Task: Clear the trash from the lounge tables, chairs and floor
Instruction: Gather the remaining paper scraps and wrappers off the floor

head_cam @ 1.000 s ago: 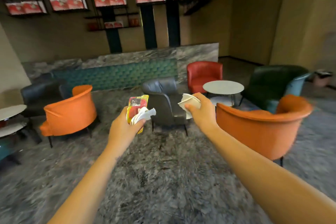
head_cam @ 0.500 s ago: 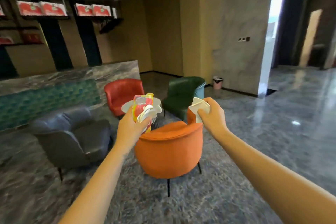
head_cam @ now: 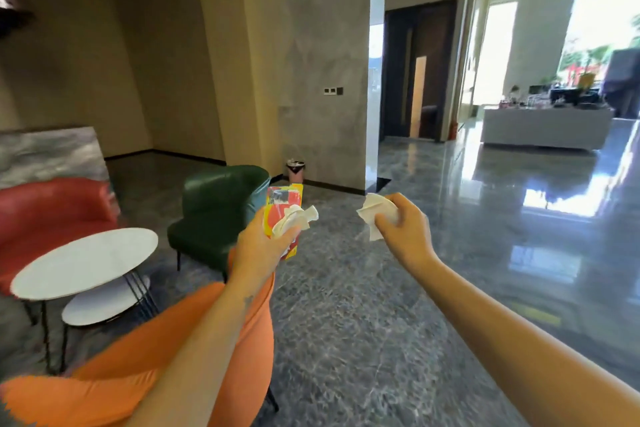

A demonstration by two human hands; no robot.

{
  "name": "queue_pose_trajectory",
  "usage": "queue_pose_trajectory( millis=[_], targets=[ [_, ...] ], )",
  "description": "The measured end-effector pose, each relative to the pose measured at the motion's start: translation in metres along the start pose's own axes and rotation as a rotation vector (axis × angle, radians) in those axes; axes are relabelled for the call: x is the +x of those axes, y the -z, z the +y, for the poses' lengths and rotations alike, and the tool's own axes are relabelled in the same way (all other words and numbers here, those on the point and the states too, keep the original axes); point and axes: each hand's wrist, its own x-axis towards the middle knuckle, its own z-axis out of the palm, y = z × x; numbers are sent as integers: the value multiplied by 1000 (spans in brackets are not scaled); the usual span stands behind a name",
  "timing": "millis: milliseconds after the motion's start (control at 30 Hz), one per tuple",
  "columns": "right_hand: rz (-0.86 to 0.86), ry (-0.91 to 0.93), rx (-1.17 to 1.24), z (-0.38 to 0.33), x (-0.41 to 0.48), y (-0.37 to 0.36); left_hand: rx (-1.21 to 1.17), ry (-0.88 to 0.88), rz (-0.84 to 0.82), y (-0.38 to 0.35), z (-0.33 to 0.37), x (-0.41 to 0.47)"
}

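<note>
I am watching through the head cam: the L hand (head_cam: 259, 250) is gripping a red-and-yellow packet (head_cam: 282, 196) together w/ a crumpled white tissue (head_cam: 294, 217), fingers curled round both, and the packet is standing upright above the knuckles. The R hand (head_cam: 405, 232) is closing its fingers on a white paper wad (head_cam: 375, 209), which is sticking out on the left side of the fist. Both hands are hanging in the air at approx. the same height, apart from each other, over the dark marble floor (head_cam: 363, 322). The L forearm is crossing in front of the orange chair (head_cam: 156, 357), close along its curved back edge. Beyond it a green chair (head_cam: 214, 204) is standing, and to the left a round white table (head_cam: 86, 260) w/ a smaller table (head_cam: 104, 303) partly beneath its rim; a red chair (head_cam: 52, 208) is sitting behind them. A small pink bin (head_cam: 295, 172) w/ a dark liner is standing at the foot of the grey pillar (head_cam: 311, 62), just beyond the green chair. Btw. the chairs and the pillar corner the floor is lying open, and to the right it is spreading wide and glossy toward a white counter (head_cam: 543, 128) and a dark doorway (head_cam: 415, 73).
</note>
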Motion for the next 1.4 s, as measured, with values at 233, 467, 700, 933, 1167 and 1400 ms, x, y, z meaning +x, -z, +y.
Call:
queue_pose_trajectory(
  millis=[233,467,700,933,1167,1400],
  targets=[
    [75,13,-26,69,167,-33,-25,-34,-102,-96,-21,190],
    [97,12,-34,176,325,-64,-8,-46,-132,-221,-62,339],
    [68,-4,-3,264,518,-93,98,-40,-49,-323,-80,503],
    [10,6,26,327,674,-177,142,-26,-6,-382,-125,657],
    [12,6,18,389,800,-285,124,-56,-24,-430,-195,803],
    [11,-20,-29,426,967,-419,126,-34,-57,-439,-267,1015]
  ],
)
